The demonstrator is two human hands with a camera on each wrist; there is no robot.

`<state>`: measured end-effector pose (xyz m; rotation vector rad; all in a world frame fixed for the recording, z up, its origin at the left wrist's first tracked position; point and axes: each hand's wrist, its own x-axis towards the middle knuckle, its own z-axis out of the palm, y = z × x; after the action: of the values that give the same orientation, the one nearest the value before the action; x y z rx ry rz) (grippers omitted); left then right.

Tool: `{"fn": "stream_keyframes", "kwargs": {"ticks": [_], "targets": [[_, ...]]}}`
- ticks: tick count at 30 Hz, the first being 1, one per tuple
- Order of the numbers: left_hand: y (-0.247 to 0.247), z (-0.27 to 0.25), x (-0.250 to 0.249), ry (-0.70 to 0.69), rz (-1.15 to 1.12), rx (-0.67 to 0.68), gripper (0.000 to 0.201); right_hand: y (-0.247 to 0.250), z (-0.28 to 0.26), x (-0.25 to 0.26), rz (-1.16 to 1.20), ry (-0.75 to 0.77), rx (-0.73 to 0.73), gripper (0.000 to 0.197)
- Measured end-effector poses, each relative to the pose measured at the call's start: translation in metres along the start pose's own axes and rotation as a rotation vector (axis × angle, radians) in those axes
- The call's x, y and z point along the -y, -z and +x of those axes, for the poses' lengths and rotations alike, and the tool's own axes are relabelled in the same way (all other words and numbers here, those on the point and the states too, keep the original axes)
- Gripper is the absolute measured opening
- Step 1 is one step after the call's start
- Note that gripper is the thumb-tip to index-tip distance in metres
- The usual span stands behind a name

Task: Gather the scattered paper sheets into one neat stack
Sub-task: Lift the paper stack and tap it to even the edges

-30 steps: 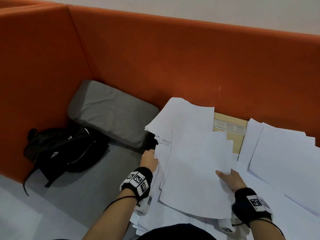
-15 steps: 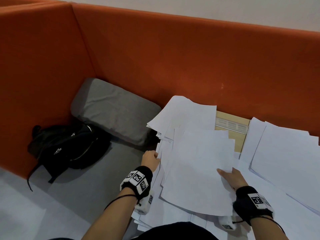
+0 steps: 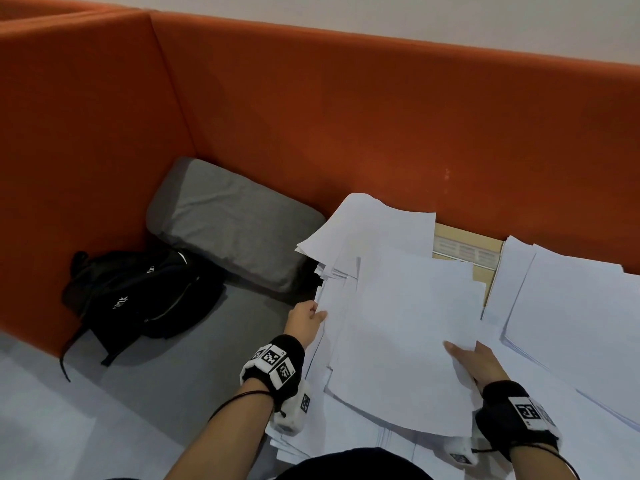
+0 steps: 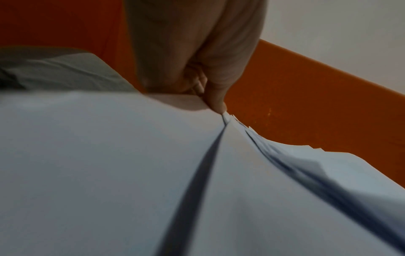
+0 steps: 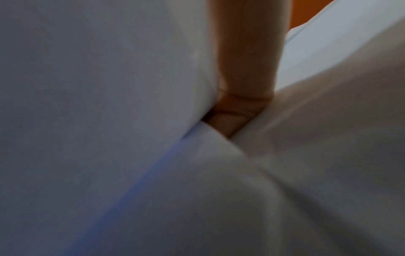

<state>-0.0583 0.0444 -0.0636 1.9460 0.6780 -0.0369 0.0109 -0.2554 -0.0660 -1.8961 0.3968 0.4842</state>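
Note:
A loose pile of white paper sheets (image 3: pixel 408 327) lies skewed in front of me, its top sheets fanned at different angles. My left hand (image 3: pixel 308 320) grips the pile's left edge, thumb on top; the left wrist view shows that hand (image 4: pixel 210 97) pinching the sheets (image 4: pixel 131 173). My right hand (image 3: pixel 474 358) holds the right edge of the top sheets, thumb above and fingers hidden beneath. In the right wrist view the hand (image 5: pixel 232 119) is wedged between the sheets (image 5: pixel 98 104). A second spread of sheets (image 3: pixel 571 313) lies to the right.
An orange padded partition (image 3: pixel 346 126) encloses the back and left. A grey cushion (image 3: pixel 235 223) and a black backpack (image 3: pixel 138 299) sit on the grey seat at left. A strip of tan wooden surface (image 3: pixel 464 247) shows between the two paper piles.
The view has shifted slightly. Both hands keep their hold on the pile's edges, and the top sheets have barely moved.

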Motion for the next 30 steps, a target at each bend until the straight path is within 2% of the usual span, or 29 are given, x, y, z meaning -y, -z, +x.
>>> {"fn": "stream_keyframes", "kwargs": {"ticks": [1,3,6,9,11,16,19,26,30], "targets": [[-0.001,0.0,-0.001,-0.008,-0.002,-0.026,0.041,0.001,0.0,-0.001,0.009,0.001,-0.009,0.046],[-0.002,0.0,-0.002,0.001,-0.031,-0.093,0.011,0.002,0.0,-0.003,0.012,-0.001,-0.024,0.045],[-0.002,0.001,-0.002,-0.016,-0.003,-0.095,0.027,0.002,0.002,-0.005,0.008,-0.005,-0.02,0.045],[-0.006,0.001,-0.001,-0.057,0.297,-0.046,0.026,0.001,0.003,-0.006,0.003,-0.001,-0.018,0.044],[-0.01,0.002,-0.002,-0.093,0.388,-0.043,0.026,0.002,0.004,-0.007,0.006,0.0,-0.014,0.043],[-0.023,-0.004,-0.012,-0.136,0.406,0.123,0.032,0.002,0.004,-0.006,0.012,-0.001,0.017,0.043],[-0.026,-0.001,-0.017,-0.098,0.447,0.108,0.037,0.006,0.004,-0.006,-0.05,0.005,0.042,0.043],[-0.028,0.004,-0.024,-0.017,0.404,0.11,0.026,0.011,0.005,-0.01,-0.09,0.012,0.045,0.04],[-0.031,0.004,-0.02,0.005,0.419,0.093,0.032,0.011,0.006,-0.012,-0.095,0.009,0.051,0.04]]}}
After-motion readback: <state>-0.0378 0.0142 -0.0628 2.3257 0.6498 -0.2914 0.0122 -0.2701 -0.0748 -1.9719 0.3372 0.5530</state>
